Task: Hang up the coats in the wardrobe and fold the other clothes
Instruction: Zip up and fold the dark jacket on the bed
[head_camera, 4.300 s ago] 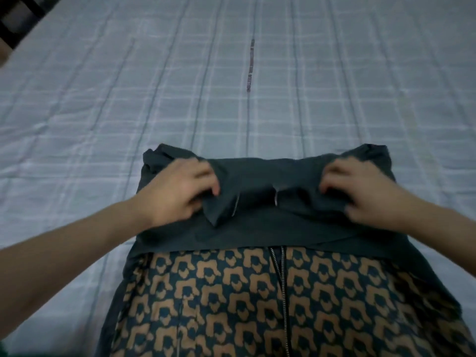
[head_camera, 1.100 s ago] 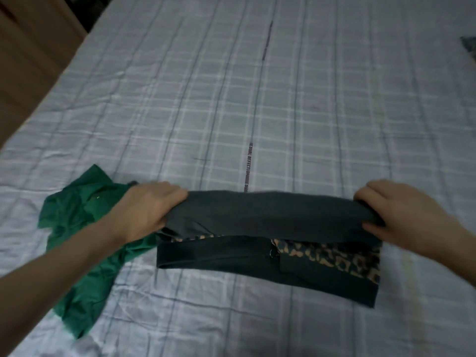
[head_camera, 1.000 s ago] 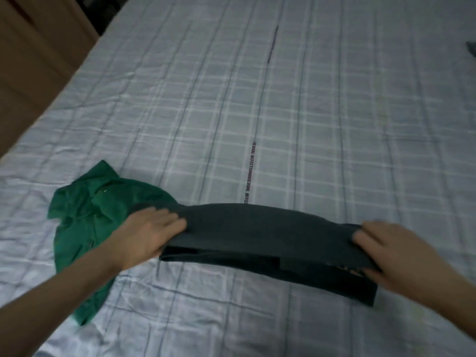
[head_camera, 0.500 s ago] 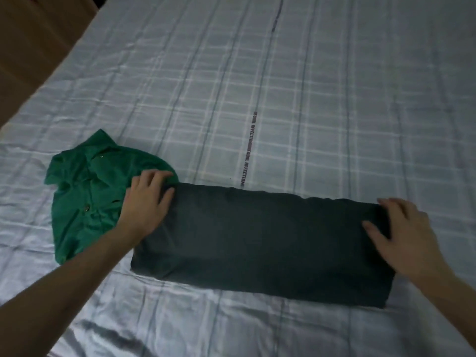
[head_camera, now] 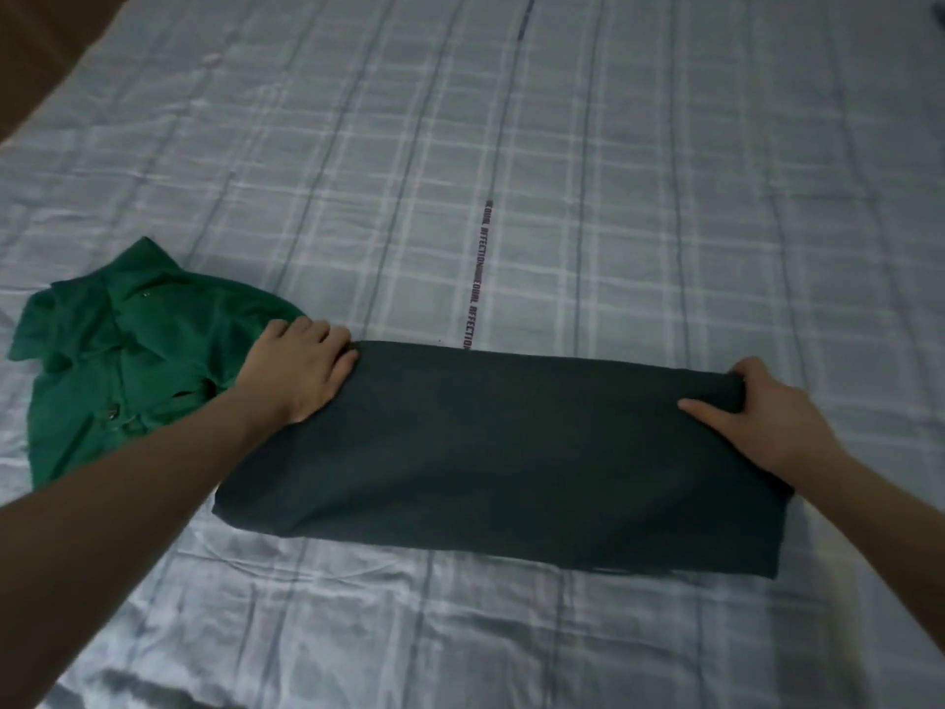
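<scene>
Head view: two garments and two hands show on one plaid bedsheet (head_camera: 562, 145). Farthest left lies a green shirt (head_camera: 117, 360), crumpled, collar toward the far side, its right edge just beside and partly under the left hand (head_camera: 301, 365). That hand reaches in from the lower left, forearm slanting up, palm down, fingers curled over the far-left corner of the dark folded garment (head_camera: 501, 452), gripping its edge. The garment lies flat between the two hands as one long band, its long axis running left to right and dipping slightly toward the near right. At its far-right corner the right hand (head_camera: 762, 417) comes in from the lower right, thumb stretched along the top surface and fingers wrapped over the fold, pinching the cloth.
</scene>
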{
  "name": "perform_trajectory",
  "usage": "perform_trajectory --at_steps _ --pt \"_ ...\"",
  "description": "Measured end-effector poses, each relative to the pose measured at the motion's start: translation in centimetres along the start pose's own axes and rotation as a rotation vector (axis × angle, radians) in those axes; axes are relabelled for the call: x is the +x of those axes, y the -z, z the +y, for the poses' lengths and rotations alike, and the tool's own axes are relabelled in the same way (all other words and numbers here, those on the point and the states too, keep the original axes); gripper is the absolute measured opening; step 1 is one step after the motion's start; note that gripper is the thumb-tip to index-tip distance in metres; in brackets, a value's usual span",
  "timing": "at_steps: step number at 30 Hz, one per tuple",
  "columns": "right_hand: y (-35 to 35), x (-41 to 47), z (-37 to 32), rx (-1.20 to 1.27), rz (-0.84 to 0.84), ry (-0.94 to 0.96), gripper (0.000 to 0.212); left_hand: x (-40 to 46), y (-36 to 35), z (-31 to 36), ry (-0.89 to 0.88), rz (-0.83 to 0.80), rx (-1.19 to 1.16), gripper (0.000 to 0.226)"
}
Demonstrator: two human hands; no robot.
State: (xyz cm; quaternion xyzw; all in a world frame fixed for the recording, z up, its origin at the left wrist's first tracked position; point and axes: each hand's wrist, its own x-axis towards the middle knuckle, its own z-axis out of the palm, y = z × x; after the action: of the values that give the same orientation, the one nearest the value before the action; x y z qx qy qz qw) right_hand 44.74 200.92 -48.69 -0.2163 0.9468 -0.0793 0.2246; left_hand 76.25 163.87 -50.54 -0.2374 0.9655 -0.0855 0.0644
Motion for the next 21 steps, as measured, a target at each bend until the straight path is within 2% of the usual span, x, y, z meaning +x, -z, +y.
perform_trajectory --at_steps 2,3,5,6,8,11,17,19,20,21 --pt "-0.7 0.0 -0.5 -0.121 0.118 0.006 0.070 -0.3 0.5 1.5 0.119 0.052 -0.102 0.046" --pt "-0.8 -0.5 -0.9 -0.158 0.231 0.066 0.065 -0.7 1.1 2.5 0.144 0.119 -0.185 0.042" --pt "-1.3 -1.8 -2.1 -0.141 0.412 0.265 0.054 -2.0 2.7 5.7 0.081 0.232 -0.327 0.041" --pt "-1.7 -2.5 -2.8 -0.120 0.416 0.340 0.055 -2.7 3.4 7.5 0.015 0.254 -0.382 0.043" --pt "-3.5 -3.0 -3.7 -0.135 0.289 0.385 0.057 -3.9 3.6 11.2 -0.088 0.212 -0.436 0.047" --pt "-6.4 -2.2 -3.7 -0.155 0.136 0.331 0.063 -4.9 0.9 14.0 -0.074 0.079 -0.396 0.051" --pt "-6.8 -1.5 -4.3 -0.167 0.098 0.272 0.060 -4.2 -2.7 14.5 -0.098 -0.032 -0.277 0.056" --pt "-5.8 -1.4 -6.7 -0.165 0.055 0.176 0.054 -4.0 -2.4 14.4 -0.097 -0.054 -0.302 0.056" --pt "-5.0 -1.3 -8.4 -0.168 0.059 0.171 0.052 -3.9 -2.1 14.3 -0.105 -0.072 -0.318 0.056" --pt "-4.3 -1.1 -10.3 -0.170 0.091 0.246 0.051 -3.9 -1.7 14.0 -0.117 -0.073 -0.357 0.055"
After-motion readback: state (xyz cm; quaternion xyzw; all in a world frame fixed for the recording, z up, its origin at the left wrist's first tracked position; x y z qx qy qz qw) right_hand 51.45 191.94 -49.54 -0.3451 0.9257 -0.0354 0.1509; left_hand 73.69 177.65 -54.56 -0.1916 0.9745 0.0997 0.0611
